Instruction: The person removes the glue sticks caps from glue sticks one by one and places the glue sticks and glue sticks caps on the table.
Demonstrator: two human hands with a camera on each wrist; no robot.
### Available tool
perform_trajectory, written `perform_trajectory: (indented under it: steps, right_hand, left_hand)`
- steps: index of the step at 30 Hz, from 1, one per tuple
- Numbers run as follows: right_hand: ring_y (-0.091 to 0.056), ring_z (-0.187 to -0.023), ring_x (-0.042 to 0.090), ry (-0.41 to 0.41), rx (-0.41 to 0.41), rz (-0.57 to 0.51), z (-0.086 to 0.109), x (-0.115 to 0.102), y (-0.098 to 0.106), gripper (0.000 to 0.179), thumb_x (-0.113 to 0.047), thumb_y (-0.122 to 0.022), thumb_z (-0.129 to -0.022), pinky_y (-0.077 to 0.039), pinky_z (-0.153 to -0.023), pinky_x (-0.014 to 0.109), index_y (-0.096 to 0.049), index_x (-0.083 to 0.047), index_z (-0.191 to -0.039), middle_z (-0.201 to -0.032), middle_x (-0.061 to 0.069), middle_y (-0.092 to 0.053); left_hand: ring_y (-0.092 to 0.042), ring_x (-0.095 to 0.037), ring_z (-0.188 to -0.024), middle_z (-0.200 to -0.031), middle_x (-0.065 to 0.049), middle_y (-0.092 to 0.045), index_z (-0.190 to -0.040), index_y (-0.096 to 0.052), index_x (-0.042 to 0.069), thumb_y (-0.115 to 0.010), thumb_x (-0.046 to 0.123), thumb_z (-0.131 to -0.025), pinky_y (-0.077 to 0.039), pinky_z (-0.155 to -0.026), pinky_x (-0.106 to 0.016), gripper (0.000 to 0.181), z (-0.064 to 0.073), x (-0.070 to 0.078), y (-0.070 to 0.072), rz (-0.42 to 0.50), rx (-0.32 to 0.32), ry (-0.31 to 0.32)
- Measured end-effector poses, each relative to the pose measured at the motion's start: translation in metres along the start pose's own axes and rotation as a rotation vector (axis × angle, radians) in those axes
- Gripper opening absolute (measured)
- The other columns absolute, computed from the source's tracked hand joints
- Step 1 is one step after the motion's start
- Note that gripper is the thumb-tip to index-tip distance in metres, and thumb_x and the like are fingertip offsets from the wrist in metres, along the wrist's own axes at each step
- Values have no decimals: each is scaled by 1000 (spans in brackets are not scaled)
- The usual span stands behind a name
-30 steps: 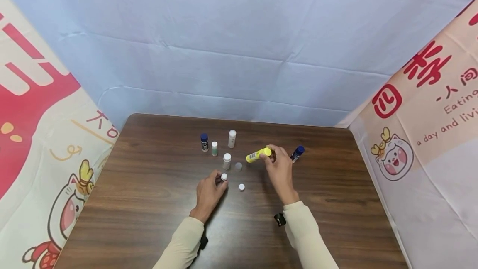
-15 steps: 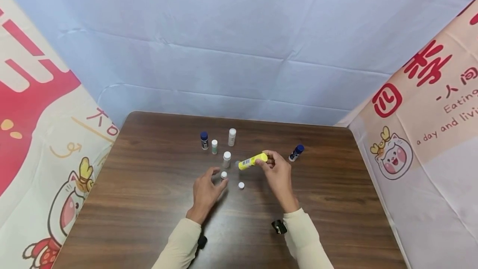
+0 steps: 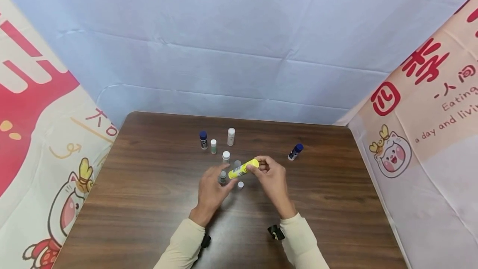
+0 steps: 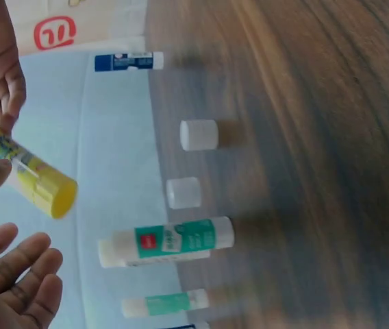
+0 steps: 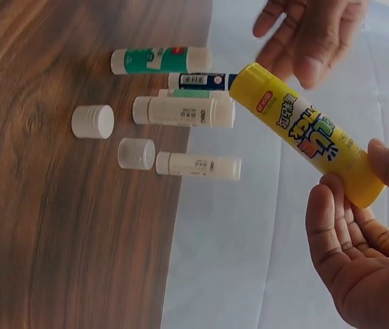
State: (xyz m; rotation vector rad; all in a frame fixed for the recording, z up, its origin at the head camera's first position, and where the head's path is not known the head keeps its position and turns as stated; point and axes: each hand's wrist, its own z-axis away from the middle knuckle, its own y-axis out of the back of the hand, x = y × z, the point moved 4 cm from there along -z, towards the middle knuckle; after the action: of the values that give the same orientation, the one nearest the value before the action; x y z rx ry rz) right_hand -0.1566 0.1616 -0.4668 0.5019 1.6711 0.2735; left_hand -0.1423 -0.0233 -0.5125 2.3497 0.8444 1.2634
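Observation:
My right hand [image 3: 274,179] pinches a yellow glue stick [image 3: 243,169] by its yellow end, between thumb and fingers. It is held above the table, tilted, its other end pointing toward my left hand [image 3: 210,192]. The left hand's fingers are spread near that free end, with no grip visible. Below the left hand stands a green-and-white glue stick [image 5: 157,60], partly hidden in the head view. Close by stand a white glue stick [image 3: 226,155], a loose white cap [image 3: 240,185] and a loose clear cap [image 5: 137,153].
Farther back on the brown wooden table [image 3: 157,202] stand a blue glue stick [image 3: 203,140], a small green-and-white one [image 3: 213,146] and a white one [image 3: 231,136]. Another blue glue stick [image 3: 295,152] stands at the right. Cloth walls [image 3: 224,53] enclose the back and sides.
My right hand has carried the yellow glue stick left and toward me. The left hand has let go of the green-and-white glue stick and its fingers have spread.

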Motion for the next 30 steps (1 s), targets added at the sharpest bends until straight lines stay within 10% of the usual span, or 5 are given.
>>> perform_trajectory:
  steps: [11, 30]
  right_hand:
    - [-62, -57, 16, -75, -10, -25, 7, 1, -7, 32, -33, -85, -72, -46, -48, 22, -68, -8, -81, -67, 0, -66]
    - [-64, -52, 27, -140, -77, -89, 8, 3, -16, 28, -24, -81, -78, -45, -43, 22, -61, -5, -78, -61, 1, -64]
  left_hand:
    - [-65, -20, -82, -100, -7, -71, -119, -65, 8, -92, 27, -61, -51, -70, -39, 66, -2, 24, 0, -78, -10, -188]
    - [-58, -12, -68, -85, 2, -69, -99, -68, 12, -86, 28, -70, -46, -56, -29, 38, 3, 25, -1, -47, -16, -161]
